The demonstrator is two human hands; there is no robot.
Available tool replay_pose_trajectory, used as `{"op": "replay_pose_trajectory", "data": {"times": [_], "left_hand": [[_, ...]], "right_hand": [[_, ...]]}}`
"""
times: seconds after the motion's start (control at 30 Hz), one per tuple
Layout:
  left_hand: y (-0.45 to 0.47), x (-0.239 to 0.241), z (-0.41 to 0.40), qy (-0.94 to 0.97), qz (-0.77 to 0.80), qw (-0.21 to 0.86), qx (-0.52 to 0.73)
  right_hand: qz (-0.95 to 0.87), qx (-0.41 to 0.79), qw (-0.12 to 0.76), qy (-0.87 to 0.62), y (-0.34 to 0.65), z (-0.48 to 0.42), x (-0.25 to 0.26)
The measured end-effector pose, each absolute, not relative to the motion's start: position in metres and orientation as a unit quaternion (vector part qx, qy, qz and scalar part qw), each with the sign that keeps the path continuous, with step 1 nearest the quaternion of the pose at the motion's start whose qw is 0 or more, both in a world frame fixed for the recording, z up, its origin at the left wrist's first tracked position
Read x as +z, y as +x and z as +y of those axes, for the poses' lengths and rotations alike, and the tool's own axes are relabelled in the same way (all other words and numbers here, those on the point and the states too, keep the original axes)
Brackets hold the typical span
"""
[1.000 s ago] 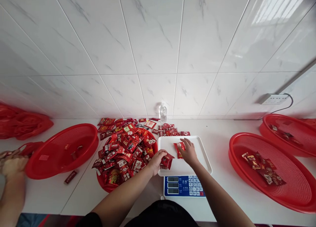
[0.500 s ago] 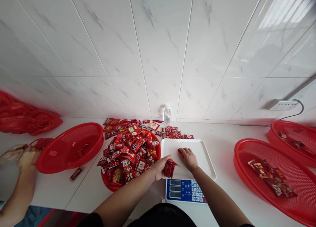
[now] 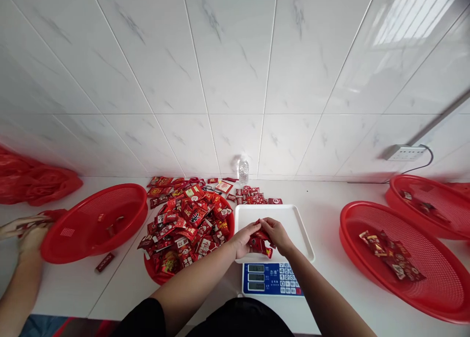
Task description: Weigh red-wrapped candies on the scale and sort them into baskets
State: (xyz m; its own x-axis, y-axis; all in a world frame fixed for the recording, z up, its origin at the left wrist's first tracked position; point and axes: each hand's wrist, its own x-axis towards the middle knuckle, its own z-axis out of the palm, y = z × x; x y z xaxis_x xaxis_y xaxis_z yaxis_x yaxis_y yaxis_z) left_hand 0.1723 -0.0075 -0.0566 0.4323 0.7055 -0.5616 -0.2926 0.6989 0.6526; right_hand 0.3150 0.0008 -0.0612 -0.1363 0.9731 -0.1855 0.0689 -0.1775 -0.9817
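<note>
Over the white tray [image 3: 293, 229] of a digital scale [image 3: 271, 279], my two hands meet around a few red snack packets [image 3: 258, 244]. My left hand [image 3: 243, 240] is closed on packets that hang below its fingers. With its fingers pinched against the same bunch, my right hand [image 3: 276, 233] also grips red packets; how many is hidden. Left of the tray stands a red basket heaped with red snack packets [image 3: 194, 219]. Several small packets [image 3: 251, 195] lie behind the tray.
A clear plastic bottle [image 3: 243, 169] stands by the wall. Red baskets with a few packets stand at right [image 3: 367, 268] and left [image 3: 69, 249]. A co-worker's hands [image 3: 31, 229] hold something reddish at far left. Red plastic bags [image 3: 40, 183] lie behind. A power strip [image 3: 406, 152] is on the wall.
My right hand has lifted from the tray with a small red packet and come left to my left hand's bunch. The view has shifted slightly.
</note>
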Motion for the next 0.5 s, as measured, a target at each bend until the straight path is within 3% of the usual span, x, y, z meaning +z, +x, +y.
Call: {"op": "replay_pose_trajectory", "data": {"times": [0.13, 0.33, 0.5], "left_hand": [[0.174, -0.055, -0.008, 0.182, 0.419, 0.830, 0.320], [0.166, -0.046, -0.008, 0.110, 0.433, 0.843, 0.301], [0.159, -0.044, -0.012, 0.119, 0.399, 0.864, 0.283]], "right_hand": [[-0.489, 0.564, 0.426, -0.511, 0.317, -0.005, -0.053], [-0.360, 0.659, 0.468, -0.466, 0.319, -0.010, -0.049], [-0.398, 0.651, 0.457, -0.457, 0.318, -0.010, -0.042]]}}
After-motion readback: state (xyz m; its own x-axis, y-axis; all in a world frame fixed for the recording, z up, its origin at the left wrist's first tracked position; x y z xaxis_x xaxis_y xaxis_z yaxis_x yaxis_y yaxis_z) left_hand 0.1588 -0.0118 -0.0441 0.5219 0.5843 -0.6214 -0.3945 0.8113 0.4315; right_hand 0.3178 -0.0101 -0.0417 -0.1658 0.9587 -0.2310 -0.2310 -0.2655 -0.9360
